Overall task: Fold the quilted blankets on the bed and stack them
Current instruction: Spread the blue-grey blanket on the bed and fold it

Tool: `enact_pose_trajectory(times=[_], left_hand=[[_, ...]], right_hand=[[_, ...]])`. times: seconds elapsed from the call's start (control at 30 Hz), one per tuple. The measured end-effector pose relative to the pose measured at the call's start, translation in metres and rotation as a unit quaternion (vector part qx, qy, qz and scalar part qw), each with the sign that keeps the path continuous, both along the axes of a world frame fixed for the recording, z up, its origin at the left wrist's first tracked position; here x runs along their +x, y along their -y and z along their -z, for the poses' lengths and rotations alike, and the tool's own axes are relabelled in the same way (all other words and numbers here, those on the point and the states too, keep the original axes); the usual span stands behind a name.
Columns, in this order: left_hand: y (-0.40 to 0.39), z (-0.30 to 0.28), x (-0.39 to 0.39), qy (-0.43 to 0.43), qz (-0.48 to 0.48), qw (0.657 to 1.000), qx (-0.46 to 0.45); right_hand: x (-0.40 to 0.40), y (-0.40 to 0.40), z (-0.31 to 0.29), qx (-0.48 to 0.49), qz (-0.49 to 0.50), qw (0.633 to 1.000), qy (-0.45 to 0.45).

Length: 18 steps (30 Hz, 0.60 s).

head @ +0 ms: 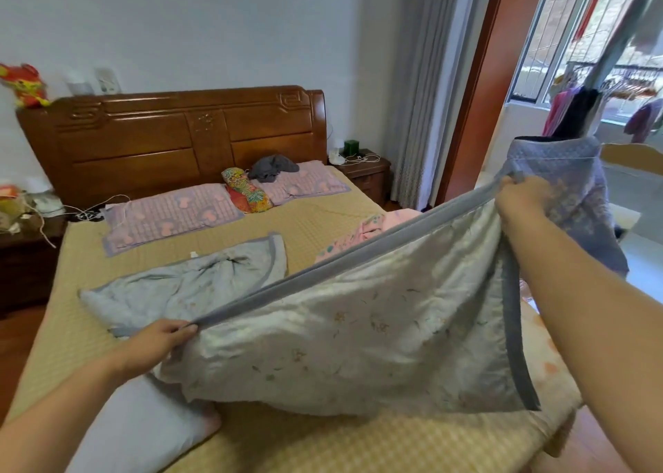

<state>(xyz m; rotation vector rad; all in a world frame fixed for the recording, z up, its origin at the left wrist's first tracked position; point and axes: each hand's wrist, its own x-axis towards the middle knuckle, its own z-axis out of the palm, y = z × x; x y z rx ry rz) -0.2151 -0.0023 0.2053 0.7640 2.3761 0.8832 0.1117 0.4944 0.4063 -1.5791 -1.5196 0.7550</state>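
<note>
Left hand (163, 336) and right hand (522, 196) each pinch grey border of blanket (358, 329), lifted over bed (323, 444). Keep edge taut, match corners, lower evenly.

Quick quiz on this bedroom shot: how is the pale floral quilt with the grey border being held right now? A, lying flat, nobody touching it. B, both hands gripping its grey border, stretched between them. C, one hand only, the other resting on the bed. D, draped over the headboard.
B: the left hand and the right hand each grip the grey border of the quilt, which hangs taut between them above the bed.
</note>
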Motion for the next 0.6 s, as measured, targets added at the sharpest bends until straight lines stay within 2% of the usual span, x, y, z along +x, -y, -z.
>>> enact_pose_trajectory(times=[0.07,0.13,0.27,0.33,0.4,0.47,0.53,0.57,0.6], left_hand=[[0.008,0.009,-0.004,0.033,-0.057,0.998,0.011],[0.016,0.022,-0.007,0.027,-0.088,0.996,0.004],[0.014,0.038,0.003,-0.098,-0.184,0.978,-0.022],[0.005,0.037,0.01,-0.119,-0.221,0.968,0.018],[-0.004,0.035,0.013,-0.116,-0.227,0.967,0.023],[-0.003,0.043,0.005,-0.142,-0.173,0.973,-0.059],[0.002,0.053,-0.003,-0.147,-0.109,0.964,-0.195],[0.002,0.055,0.0,-0.154,-0.08,0.954,-0.246],[-0.001,0.057,0.007,-0.162,-0.055,0.949,-0.263]], right_hand=[[0.002,-0.005,0.026,-0.041,-0.068,0.996,0.049],[0.005,-0.008,0.053,-0.086,-0.132,0.984,0.087],[0.031,-0.033,0.114,-0.212,-0.187,0.959,0.012],[0.043,-0.04,0.13,-0.252,-0.216,0.943,-0.013],[0.054,-0.008,0.122,-0.265,-0.259,0.928,-0.043],[0.068,0.036,0.117,-0.299,-0.306,0.904,-0.016],[0.09,0.051,0.135,-0.33,-0.352,0.87,0.101],[0.099,0.048,0.145,-0.303,-0.318,0.884,0.16],[0.106,0.042,0.154,-0.238,-0.229,0.922,0.201]])
